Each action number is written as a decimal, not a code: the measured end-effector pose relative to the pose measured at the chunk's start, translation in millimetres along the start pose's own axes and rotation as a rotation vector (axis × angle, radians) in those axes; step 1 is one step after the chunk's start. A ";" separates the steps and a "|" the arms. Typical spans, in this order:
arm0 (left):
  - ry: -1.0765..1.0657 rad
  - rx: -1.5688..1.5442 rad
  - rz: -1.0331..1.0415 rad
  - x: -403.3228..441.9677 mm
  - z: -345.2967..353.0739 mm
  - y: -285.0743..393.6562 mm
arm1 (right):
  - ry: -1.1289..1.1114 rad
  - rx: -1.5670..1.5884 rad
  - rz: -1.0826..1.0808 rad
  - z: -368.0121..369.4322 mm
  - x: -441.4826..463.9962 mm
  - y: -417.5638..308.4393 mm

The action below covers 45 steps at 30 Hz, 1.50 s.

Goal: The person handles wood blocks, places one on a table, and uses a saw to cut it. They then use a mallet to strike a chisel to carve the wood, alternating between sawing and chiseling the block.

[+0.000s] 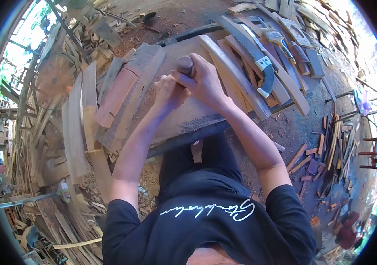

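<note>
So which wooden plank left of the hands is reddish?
The thick reddish-brown wooden plank, lying between grey-brown planks; its warm red tone sets it apart from those.

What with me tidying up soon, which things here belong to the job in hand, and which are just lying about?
Seemingly in the job:
- round-ended piece, in the right hand's grip
- worktable beneath it

Seemingly just lying about:
- handsaw
- brush
- long board on the worktable
- wood scraps on the ground

The saw's part is unclear; nobody is touching it.
</note>
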State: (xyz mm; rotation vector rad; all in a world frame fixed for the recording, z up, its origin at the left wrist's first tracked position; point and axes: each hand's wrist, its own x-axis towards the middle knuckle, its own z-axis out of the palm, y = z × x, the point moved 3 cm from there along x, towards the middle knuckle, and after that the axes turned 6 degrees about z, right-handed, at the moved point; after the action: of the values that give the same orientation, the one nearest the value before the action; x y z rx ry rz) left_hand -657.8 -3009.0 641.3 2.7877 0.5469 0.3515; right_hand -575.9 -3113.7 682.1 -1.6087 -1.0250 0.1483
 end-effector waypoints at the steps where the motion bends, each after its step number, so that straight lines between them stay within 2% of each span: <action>1: -0.075 -0.019 -0.009 -4.2 3.2 3.5 | -0.008 -0.009 0.003 -1.5 -8.7 -0.6; 2: -0.170 -0.095 0.034 -8.3 9.6 -3.3 | 0.009 0.057 0.050 -4.7 -16.8 -1.0; 5: -0.155 -0.067 0.143 -25.7 17.6 -25.9 | 0.085 0.118 0.085 -18.4 -33.4 12.3; 6: -0.241 -0.067 0.082 -30.5 20.1 -33.6 | 0.152 0.139 0.098 -27.4 -39.6 13.0; 10: -0.115 -0.211 -0.022 -46.3 41.4 -54.9 | 0.321 0.090 0.146 -54.8 -64.9 19.9; 12: -0.042 -0.292 -0.192 -53.9 48.9 -46.5 | 0.346 0.044 0.148 -60.5 -75.3 13.7; 15: -0.065 -0.216 -0.312 -59.6 64.6 -30.4 | 0.366 -0.026 0.179 -66.5 -83.1 -0.2; 17: -0.068 -0.175 -0.310 -62.7 70.8 -28.5 | 0.363 -0.052 0.210 -66.7 -83.7 3.6; 19: -0.075 -0.132 -0.306 -67.8 72.7 -20.7 | 0.380 -0.018 0.023 -64.9 -79.5 14.8; 20: -0.072 -0.139 -0.268 -73.5 67.9 -9.1 | 0.360 0.240 0.160 -63.7 -77.1 5.8; 21: -0.068 -0.146 -0.233 -80.5 65.6 1.9 | 0.362 0.239 0.167 -62.9 -77.7 13.2; 24: -0.064 -0.170 -0.221 -98.6 71.8 29.2 | 0.456 0.620 0.131 -60.4 -74.1 26.9; 27: -0.119 -0.119 -0.235 -106.4 67.6 47.8 | 0.488 0.574 0.074 -72.2 -72.9 5.9; 31: -0.138 -0.128 -0.287 -109.9 70.8 52.0 | 0.413 0.564 -0.051 -78.8 -65.5 -28.7; 38: -0.109 -0.144 -0.269 -104.5 52.1 48.1 | 0.336 0.483 -0.118 -61.1 -43.5 -42.9; 41: -0.053 -0.142 -0.236 -89.2 31.0 41.9 | 0.337 0.424 -0.062 -55.6 -40.6 -42.4; 43: 0.032 -0.341 -0.109 -74.5 22.4 34.5 | 0.337 0.426 -0.013 -50.8 -37.9 -39.1; 44: 0.134 -0.372 0.026 -66.5 17.8 32.3 | 0.336 0.424 -0.013 -47.9 -35.7 -34.8; 45: 0.133 -0.374 0.026 -58.9 17.7 29.2 | 0.359 0.380 0.004 -45.0 -33.4 -28.4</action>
State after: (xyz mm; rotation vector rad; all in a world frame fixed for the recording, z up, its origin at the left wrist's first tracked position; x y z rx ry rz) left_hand -696.0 -3062.4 623.3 2.4247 0.4237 0.5838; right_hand -584.6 -3170.7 707.0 -1.2339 -0.6687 0.0492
